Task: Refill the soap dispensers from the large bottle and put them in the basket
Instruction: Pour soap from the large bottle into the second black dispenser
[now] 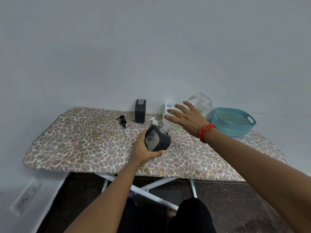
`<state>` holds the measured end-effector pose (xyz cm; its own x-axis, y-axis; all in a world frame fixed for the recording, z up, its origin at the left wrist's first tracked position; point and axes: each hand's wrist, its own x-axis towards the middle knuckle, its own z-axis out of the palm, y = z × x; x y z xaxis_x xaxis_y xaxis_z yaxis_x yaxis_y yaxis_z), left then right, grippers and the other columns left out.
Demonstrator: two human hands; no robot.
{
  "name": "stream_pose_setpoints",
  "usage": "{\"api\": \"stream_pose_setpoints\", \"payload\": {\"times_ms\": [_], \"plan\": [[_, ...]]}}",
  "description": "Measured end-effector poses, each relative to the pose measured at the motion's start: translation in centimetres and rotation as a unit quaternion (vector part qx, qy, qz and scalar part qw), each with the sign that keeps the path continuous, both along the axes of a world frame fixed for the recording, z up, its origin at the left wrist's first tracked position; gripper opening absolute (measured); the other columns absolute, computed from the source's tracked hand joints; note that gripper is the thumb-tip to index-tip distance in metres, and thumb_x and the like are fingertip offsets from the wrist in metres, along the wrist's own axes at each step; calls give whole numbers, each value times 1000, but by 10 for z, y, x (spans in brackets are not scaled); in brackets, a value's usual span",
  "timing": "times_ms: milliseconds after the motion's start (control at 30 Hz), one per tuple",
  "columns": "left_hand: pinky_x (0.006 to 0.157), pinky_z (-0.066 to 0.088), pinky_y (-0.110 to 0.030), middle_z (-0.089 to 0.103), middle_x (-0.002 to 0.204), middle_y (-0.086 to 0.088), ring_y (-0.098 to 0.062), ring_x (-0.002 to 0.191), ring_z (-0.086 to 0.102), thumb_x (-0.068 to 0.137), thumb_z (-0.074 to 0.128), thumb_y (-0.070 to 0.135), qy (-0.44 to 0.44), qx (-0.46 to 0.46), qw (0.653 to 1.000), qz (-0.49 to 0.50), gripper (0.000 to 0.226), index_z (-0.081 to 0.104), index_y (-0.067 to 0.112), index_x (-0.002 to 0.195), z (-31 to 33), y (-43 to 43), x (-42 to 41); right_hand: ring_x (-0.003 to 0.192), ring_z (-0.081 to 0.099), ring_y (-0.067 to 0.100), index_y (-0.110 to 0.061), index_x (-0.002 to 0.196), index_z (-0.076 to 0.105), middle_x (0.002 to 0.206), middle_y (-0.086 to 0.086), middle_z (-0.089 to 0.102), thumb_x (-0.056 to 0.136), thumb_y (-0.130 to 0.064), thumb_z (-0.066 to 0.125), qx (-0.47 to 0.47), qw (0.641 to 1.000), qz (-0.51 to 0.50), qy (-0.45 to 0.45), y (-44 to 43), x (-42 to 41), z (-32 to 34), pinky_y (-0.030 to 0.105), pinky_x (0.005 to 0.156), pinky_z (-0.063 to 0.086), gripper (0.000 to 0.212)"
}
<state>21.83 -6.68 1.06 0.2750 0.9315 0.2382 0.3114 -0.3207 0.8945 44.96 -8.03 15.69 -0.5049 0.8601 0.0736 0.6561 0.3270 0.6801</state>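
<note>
Head view, leopard-print board (75,145), basket (227,130), grey wall (151,47)

views 1 | head-worn, wide-angle | faces forward and down onto ironing board (80,148) | near | edges seemingly warped

On the ironing board (84,148), near its middle, a soap dispenser (158,140) sits tilted in the left hand (143,148). The large bottle (202,101) leans over it from behind and to the right, behind the right hand (188,121). A second dispenser (140,113) and, to its right, a third dispenser (168,107) stand at the back edge. A pump head (122,121) lies left of them, a second pump (154,121) between them. The basket (232,128) sits at the right end.
</note>
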Motion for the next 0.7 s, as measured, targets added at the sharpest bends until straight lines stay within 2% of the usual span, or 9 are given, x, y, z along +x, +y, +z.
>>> {"api": "stream_pose_setpoints", "payload": {"times_ms": [133, 300, 467, 600, 700], "plan": [[101, 38, -22, 46, 138, 9, -7, 128, 45, 58, 98, 45, -2, -6, 1000, 3, 112, 39, 21, 149, -1, 0, 0, 135, 49, 38, -28, 146, 45, 148, 7, 52, 79, 4, 68, 6, 1000, 8, -4, 1, -3, 2, 60, 113, 34, 78], [106, 44, -29, 47, 140, 6, -11, 129, 47, 54, 97, 54, 0, -14, 1000, 8, 115, 39, 21, 147, -2, 1, -1, 135, 48, 39, -29, 147, 41, 149, 7, 50, 83, 3, 65, 16, 999, 20, -19, 3, -8, 5, 60, 114, 32, 75], [106, 42, -28, 43, 141, 3, -11, 129, 44, 53, 98, 49, 1, -17, 1000, 21, 118, 35, 17, 147, -2, 0, -1, 133, 50, 38, -28, 145, 44, 148, 7, 51, 84, -1, 68, 23, 998, 42, -28, 6, -16, 11, 61, 113, 32, 72], [111, 46, -42, 42, 138, 2, -16, 131, 45, 45, 95, 62, 2, -25, 999, 25, 124, 33, 19, 143, -4, 2, -2, 132, 51, 38, -28, 145, 44, 147, 7, 52, 85, -2, 68, 27, 998, 53, -33, 7, -22, 15, 60, 113, 33, 70], [111, 46, -44, 41, 139, 3, -16, 132, 44, 39, 94, 69, 1, -36, 999, 22, 131, 31, 19, 143, -4, 3, -2, 133, 50, 39, -28, 145, 44, 148, 7, 51, 86, -3, 66, 32, 997, 62, -41, 7, -28, 19, 60, 114, 31, 68]]}}
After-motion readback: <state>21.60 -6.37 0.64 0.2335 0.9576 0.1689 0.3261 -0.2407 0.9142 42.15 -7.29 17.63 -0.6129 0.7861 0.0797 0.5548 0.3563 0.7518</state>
